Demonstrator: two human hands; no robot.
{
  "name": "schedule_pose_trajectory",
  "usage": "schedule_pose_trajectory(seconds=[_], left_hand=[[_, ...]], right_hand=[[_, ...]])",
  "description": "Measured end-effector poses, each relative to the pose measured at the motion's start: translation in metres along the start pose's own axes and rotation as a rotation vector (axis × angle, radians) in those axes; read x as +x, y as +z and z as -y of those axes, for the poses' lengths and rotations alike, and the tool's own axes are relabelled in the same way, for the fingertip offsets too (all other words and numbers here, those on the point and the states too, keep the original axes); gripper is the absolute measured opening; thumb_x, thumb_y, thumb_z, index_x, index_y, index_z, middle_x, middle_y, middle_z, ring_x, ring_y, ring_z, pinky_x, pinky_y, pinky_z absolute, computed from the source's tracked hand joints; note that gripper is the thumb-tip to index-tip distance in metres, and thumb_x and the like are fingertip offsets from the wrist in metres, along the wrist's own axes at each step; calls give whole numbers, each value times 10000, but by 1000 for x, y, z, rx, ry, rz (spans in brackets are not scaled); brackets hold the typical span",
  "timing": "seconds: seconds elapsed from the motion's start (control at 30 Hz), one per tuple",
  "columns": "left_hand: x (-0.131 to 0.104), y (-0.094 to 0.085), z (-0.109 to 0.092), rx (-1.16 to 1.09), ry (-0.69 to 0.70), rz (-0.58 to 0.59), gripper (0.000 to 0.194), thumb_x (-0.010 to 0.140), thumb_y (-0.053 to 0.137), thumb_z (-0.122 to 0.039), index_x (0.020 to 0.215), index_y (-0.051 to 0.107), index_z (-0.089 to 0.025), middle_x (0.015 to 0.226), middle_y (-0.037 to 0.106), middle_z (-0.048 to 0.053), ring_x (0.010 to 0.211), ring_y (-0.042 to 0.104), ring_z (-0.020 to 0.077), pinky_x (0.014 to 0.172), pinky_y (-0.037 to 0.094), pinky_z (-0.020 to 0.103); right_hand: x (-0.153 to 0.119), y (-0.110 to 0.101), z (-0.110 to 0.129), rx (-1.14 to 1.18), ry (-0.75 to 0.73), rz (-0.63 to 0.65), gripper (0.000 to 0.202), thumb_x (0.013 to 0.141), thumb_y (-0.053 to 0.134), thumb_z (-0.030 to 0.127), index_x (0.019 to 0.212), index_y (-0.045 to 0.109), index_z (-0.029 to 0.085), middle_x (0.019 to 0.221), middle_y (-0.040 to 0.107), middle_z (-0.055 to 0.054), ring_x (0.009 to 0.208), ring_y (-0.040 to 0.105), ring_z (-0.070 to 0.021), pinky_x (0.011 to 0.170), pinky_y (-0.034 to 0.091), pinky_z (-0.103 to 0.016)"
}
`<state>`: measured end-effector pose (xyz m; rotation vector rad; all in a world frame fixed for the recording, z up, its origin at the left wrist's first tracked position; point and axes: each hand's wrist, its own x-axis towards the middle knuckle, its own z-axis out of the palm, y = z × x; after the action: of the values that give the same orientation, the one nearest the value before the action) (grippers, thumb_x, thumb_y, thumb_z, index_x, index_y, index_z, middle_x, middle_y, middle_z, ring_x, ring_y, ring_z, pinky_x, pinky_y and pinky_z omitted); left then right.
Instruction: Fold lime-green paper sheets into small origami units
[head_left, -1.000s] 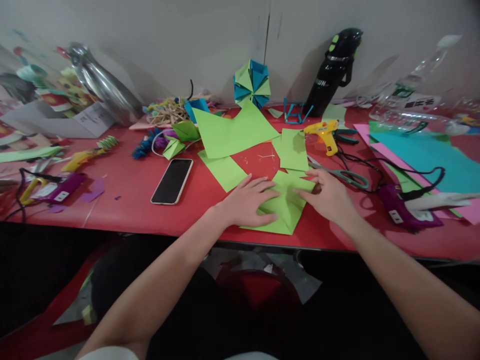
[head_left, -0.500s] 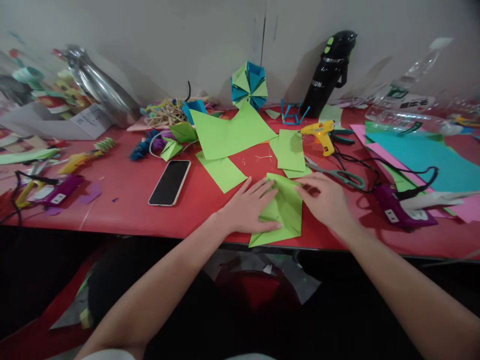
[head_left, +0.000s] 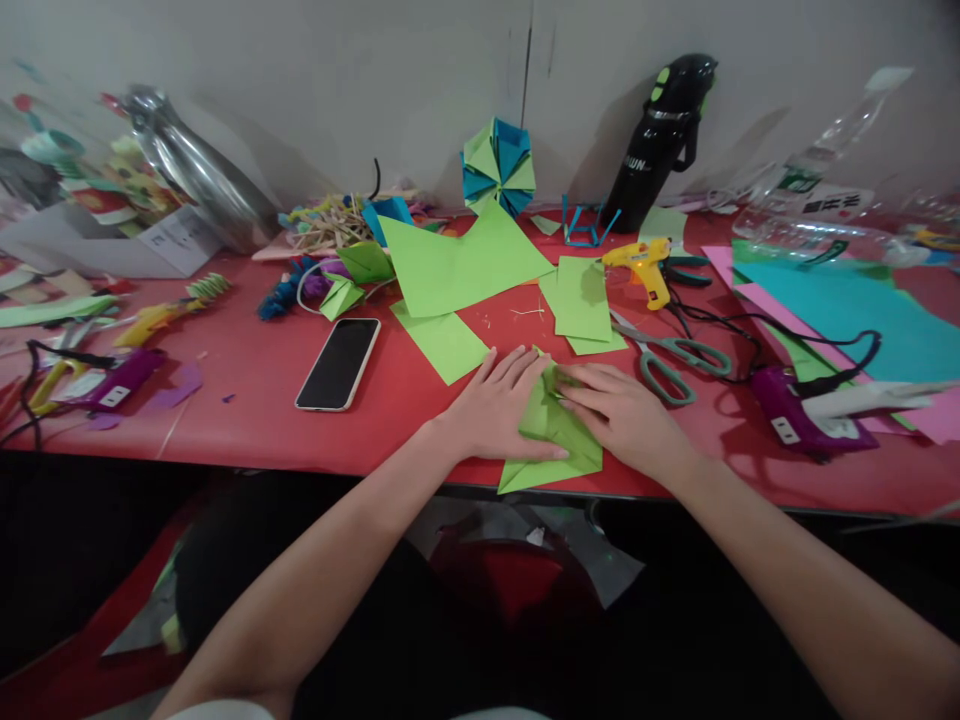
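A folded green paper [head_left: 559,430] lies at the table's front edge under both hands. Flat on its left part rests my left hand [head_left: 502,405], fingers stretched out and thumb across the paper. My right hand [head_left: 622,410] presses on the paper's upper right part with its fingers together, the tips close to my left fingers. Grey-handled scissors [head_left: 686,358] lie open just beyond my right hand. Green paper pieces [head_left: 442,343] are spread behind the hands.
A phone [head_left: 339,364] lies to the left. A yellow glue gun [head_left: 643,268] and its black cable are at the right, near a purple power strip [head_left: 802,412]. At the back stand a black bottle [head_left: 660,145] and a blue-green paper ball [head_left: 498,168].
My right hand has moved left from the paper's right edge onto its upper part, folding that side over. More of the scissors shows. My left hand has stayed nearly in place.
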<state>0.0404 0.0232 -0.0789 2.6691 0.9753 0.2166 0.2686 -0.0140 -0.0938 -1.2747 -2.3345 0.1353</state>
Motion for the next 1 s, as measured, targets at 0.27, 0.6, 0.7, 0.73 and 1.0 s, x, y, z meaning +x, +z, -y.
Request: schedule_pose_trajectory(seconds=[0.27, 0.6, 0.7, 0.73, 1.0], left_hand=[[2, -3, 1, 34, -5, 65, 1194, 729, 341, -942, 1605, 161, -150, 1691, 66, 138, 1566, 17, 345, 1239, -56, 568], [3, -5, 1, 34, -3, 86, 1155, 722, 349, -948, 1609, 176, -229, 1696, 27, 108, 1565, 0, 351, 1228, -60, 606], [3, -6, 2, 43, 13, 95, 1151, 730, 348, -942, 1611, 169, -223, 1692, -18, 107, 1564, -23, 355, 1221, -75, 618], [3, -7, 2, 42, 16, 100, 1151, 733, 349, -940, 1612, 163, -221, 1690, -32, 109, 1563, -29, 357, 1220, -77, 620], [4, -13, 4, 18, 22, 137, 1071, 765, 433, -887, 1603, 214, -255, 1691, -27, 96, 1563, 0, 361, 1226, -31, 619]], right_hand=[[-1, 1, 4, 12, 31, 62, 361, 991, 518, 333, 1294, 684, 227, 1407, 617, -120, 1287, 569, -338, 1029, 506, -559], [-2, -8, -2, 92, -1, 117, 371, 992, 500, 265, 1311, 677, 201, 1428, 612, -103, 1335, 546, -305, 1108, 463, -542], [-3, -10, -6, 126, -22, 125, 367, 973, 505, 211, 1288, 691, 240, 1448, 595, -79, 1342, 549, -288, 1099, 479, -537], [-3, -10, -8, 131, -22, 130, 374, 968, 507, 199, 1290, 690, 245, 1457, 585, -75, 1347, 546, -286, 1098, 483, -536], [-3, -12, -11, 155, 0, 116, 384, 942, 537, 172, 1273, 704, 274, 1424, 612, -57, 1362, 535, -298, 1111, 475, -558]])
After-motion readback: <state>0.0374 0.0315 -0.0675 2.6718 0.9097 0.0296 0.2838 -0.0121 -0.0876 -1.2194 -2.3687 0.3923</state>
